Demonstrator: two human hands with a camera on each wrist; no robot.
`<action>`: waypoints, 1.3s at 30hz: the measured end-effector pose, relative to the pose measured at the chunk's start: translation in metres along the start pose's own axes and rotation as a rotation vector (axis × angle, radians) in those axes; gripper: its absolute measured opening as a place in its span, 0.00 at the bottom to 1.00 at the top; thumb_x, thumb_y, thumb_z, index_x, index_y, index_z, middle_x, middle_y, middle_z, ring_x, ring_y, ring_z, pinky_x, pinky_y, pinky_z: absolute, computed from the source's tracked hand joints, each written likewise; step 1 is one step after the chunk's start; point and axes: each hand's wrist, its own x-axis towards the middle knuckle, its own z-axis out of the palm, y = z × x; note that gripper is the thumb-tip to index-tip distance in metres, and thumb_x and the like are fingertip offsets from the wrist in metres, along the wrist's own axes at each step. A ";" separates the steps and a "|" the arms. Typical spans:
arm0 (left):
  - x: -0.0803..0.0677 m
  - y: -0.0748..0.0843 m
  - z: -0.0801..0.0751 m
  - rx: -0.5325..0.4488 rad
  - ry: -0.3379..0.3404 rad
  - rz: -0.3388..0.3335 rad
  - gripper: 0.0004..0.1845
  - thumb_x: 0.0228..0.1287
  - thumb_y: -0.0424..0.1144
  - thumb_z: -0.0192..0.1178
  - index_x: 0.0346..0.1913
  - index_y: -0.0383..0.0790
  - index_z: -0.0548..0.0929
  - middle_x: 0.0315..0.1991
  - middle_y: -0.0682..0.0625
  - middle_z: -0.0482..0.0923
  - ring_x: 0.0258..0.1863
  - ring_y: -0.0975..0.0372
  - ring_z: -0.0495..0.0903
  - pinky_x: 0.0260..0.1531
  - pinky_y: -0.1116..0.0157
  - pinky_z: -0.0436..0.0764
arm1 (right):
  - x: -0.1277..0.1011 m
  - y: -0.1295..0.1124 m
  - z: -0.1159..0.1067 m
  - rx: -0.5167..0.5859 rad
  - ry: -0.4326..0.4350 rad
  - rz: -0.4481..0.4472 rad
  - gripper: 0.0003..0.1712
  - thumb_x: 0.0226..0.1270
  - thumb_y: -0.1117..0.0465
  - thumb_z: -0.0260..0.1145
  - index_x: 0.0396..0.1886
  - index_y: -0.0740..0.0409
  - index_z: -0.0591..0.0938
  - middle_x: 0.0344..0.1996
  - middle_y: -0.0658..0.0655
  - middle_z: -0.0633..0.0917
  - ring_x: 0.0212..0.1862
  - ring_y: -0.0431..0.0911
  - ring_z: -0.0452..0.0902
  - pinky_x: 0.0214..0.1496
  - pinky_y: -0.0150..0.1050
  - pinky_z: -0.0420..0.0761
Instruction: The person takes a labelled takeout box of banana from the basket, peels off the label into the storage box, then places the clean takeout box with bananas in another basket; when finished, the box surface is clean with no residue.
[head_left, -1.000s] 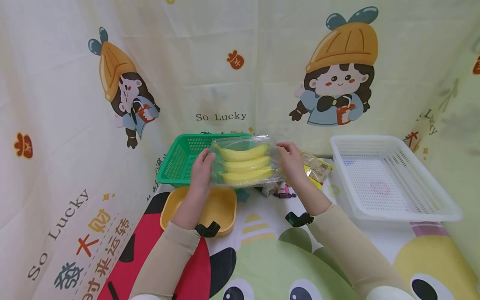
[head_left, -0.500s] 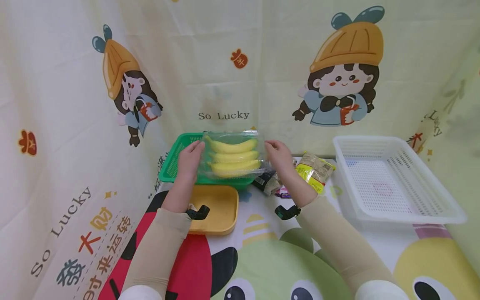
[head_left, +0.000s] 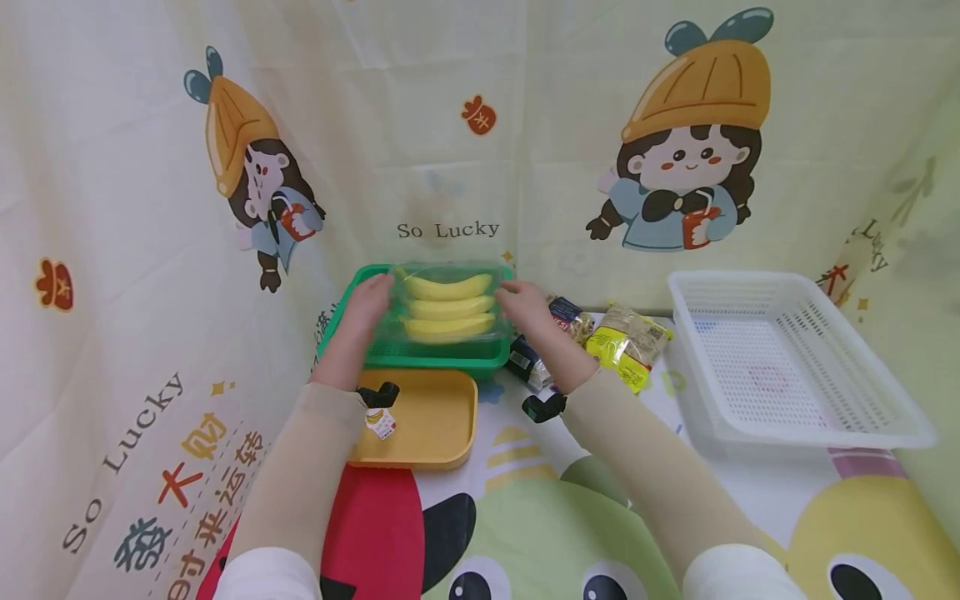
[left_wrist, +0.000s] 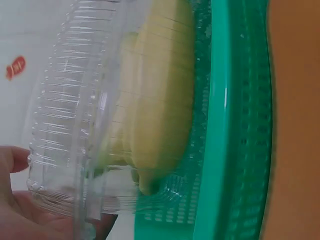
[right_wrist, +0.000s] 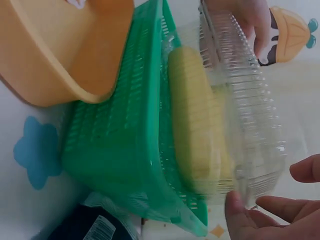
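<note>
Counted three bananas (head_left: pixel 447 307) inside one clear plastic box (head_left: pixel 448 310), one green basket (head_left: pixel 420 357), one yellow tray (head_left: pixel 438 421), one white basket (head_left: pixel 795 412) and a few snack packets (head_left: pixel 626 340). Saw both arms stretched forward, left hand (head_left: pixel 365 305) on the box's left end and right hand (head_left: pixel 522 306) on its right end, fingers bent round the box edges and clamped on it from both sides. Found the box down in the green basket, at the far side of the table, with the bananas lying side by side. Noted the yellow tray just in front of the green basket, a small tag (head_left: pixel 381 422) on it. Noted the white basket well apart on the right, packets between the two baskets.
</note>
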 end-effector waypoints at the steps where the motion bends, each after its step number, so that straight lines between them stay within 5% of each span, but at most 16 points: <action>1: 0.003 0.000 -0.002 0.011 -0.017 -0.008 0.36 0.76 0.60 0.38 0.80 0.49 0.49 0.80 0.46 0.50 0.76 0.46 0.57 0.75 0.45 0.55 | 0.003 0.000 0.002 0.004 -0.013 0.020 0.30 0.75 0.50 0.53 0.73 0.55 0.69 0.70 0.60 0.71 0.55 0.54 0.79 0.60 0.50 0.78; 7: 0.020 -0.002 -0.009 0.116 -0.096 -0.054 0.39 0.74 0.66 0.31 0.80 0.52 0.40 0.82 0.51 0.34 0.80 0.49 0.37 0.77 0.45 0.43 | 0.016 -0.001 0.016 0.141 -0.093 0.147 0.31 0.74 0.48 0.54 0.71 0.57 0.70 0.71 0.60 0.70 0.69 0.54 0.68 0.71 0.49 0.70; 12: 0.029 -0.009 -0.007 0.071 -0.131 -0.133 0.46 0.68 0.74 0.29 0.80 0.54 0.37 0.81 0.51 0.30 0.80 0.48 0.34 0.76 0.42 0.42 | 0.020 -0.002 0.025 0.343 -0.142 0.231 0.34 0.75 0.44 0.53 0.75 0.51 0.65 0.80 0.54 0.52 0.79 0.59 0.49 0.79 0.52 0.55; 21: 0.043 -0.032 0.000 0.054 -0.022 -0.249 0.47 0.68 0.74 0.25 0.80 0.48 0.40 0.81 0.45 0.35 0.80 0.45 0.40 0.76 0.42 0.47 | 0.032 0.003 0.040 0.547 -0.139 0.296 0.45 0.74 0.43 0.54 0.81 0.51 0.47 0.81 0.54 0.38 0.81 0.55 0.31 0.81 0.53 0.39; 27: 0.047 -0.043 0.004 0.051 -0.087 -0.243 0.48 0.68 0.74 0.25 0.80 0.45 0.38 0.81 0.43 0.33 0.79 0.43 0.38 0.76 0.42 0.45 | 0.039 0.013 0.052 0.583 -0.120 0.312 0.38 0.75 0.39 0.49 0.80 0.42 0.54 0.81 0.51 0.39 0.81 0.53 0.29 0.81 0.56 0.36; 39: 0.052 -0.052 0.005 0.083 -0.109 -0.229 0.48 0.67 0.75 0.24 0.80 0.48 0.34 0.81 0.46 0.28 0.80 0.44 0.34 0.76 0.42 0.44 | 0.040 0.018 0.060 0.552 -0.095 0.282 0.41 0.74 0.36 0.48 0.80 0.44 0.53 0.81 0.51 0.44 0.81 0.52 0.34 0.80 0.57 0.41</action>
